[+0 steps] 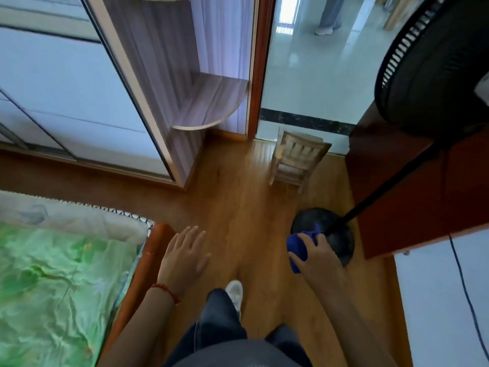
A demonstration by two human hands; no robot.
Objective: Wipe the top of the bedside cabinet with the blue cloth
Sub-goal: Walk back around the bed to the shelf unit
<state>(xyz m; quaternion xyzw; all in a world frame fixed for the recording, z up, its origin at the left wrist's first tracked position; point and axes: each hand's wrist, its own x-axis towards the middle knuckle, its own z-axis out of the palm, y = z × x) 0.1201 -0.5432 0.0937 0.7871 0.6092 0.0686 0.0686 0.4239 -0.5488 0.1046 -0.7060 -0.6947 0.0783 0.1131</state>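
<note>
Though both arms reach forward, only the right hand (pixel 316 256) carries anything: its fingers are wrapped tight around one bunched blue cloth (pixel 301 247), whose long axis runs from lower left up to the right, one corner poking upward. Beside it, the left hand (pixel 182 258) is spread flat, holding nothing. One white shoe (pixel 235 292) shows; the other foot is hidden. Farther off stand one fan base (pixel 334 234) and one small wooden chair (pixel 297 160), blurred.

Blue cloth (pixel 300 246); green leaf-patterned bedsheet (pixel 53 282); black fan (pixel 434 64); red bracelet (pixel 166 290).
</note>
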